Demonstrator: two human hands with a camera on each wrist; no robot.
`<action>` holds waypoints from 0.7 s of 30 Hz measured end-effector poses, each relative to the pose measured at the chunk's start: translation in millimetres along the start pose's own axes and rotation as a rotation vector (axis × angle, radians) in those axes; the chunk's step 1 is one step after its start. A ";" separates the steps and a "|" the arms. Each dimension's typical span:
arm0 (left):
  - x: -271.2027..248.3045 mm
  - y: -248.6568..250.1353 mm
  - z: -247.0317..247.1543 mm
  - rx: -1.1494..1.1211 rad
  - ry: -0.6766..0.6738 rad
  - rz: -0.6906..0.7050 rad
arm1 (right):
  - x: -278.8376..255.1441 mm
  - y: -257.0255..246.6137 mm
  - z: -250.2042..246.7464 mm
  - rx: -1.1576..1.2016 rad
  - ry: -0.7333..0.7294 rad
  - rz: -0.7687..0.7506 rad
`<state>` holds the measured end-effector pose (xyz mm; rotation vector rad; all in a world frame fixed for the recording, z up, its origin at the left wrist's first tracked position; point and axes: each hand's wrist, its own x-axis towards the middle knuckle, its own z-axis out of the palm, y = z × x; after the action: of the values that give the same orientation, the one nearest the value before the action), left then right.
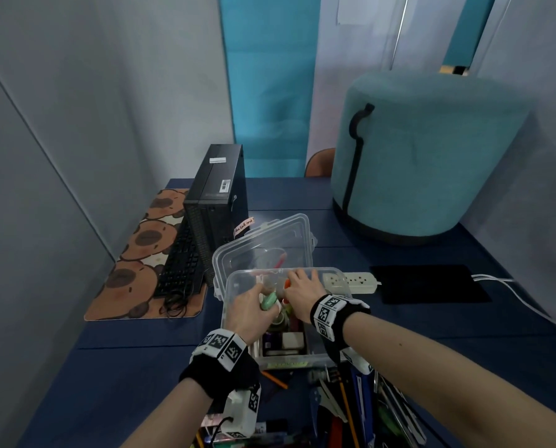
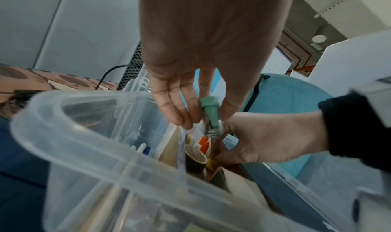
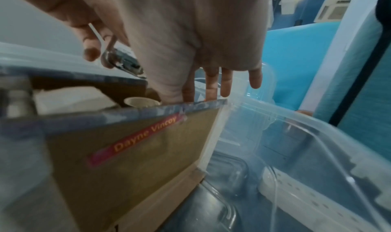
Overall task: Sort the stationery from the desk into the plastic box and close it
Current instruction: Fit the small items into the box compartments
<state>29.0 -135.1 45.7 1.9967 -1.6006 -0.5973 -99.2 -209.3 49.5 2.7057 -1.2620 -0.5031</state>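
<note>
The clear plastic box (image 1: pixel 237 321) stands open on the blue desk, its lid (image 1: pixel 263 240) tipped up behind it. My left hand (image 1: pixel 263 302) hovers over the box and pinches a small clear tube with a green cap (image 2: pixel 210 117) between thumb and fingers. My right hand (image 1: pixel 302 286) reaches into the box with straight fingers (image 3: pixel 226 83), beside a brown card with a red label (image 3: pixel 135 142). Tape rolls, erasers and markers lie in the box (image 2: pixel 195 158). A heap of pens and pencils (image 1: pixel 351 409) lies on the desk in front of the box.
A black computer tower (image 1: pixel 218 202) and keyboard (image 1: pixel 181 266) stand left of the box on a patterned mat (image 1: pixel 134 270). A teal stool (image 1: pixel 425 163) sits on the desk at the back right. A white power strip (image 1: pixel 351 281) and black pad (image 1: pixel 428 282) lie right of the box.
</note>
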 end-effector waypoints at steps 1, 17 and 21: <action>0.3 0.2 -0.7 0.009 -0.008 -0.008 | 0.0 0.6 0.2 -0.005 -0.004 -0.006; 23.9 36.6 12.3 0.419 -0.280 0.179 | -4.8 54.5 -33.3 0.927 0.142 0.276; 31.8 36.7 14.5 0.411 -0.380 0.116 | -4.4 57.3 -27.9 1.017 0.117 0.306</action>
<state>-1.1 -174.4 56.9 2.1452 -2.2023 -0.6761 -133.7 -244.0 90.6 3.0237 -2.2974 0.4753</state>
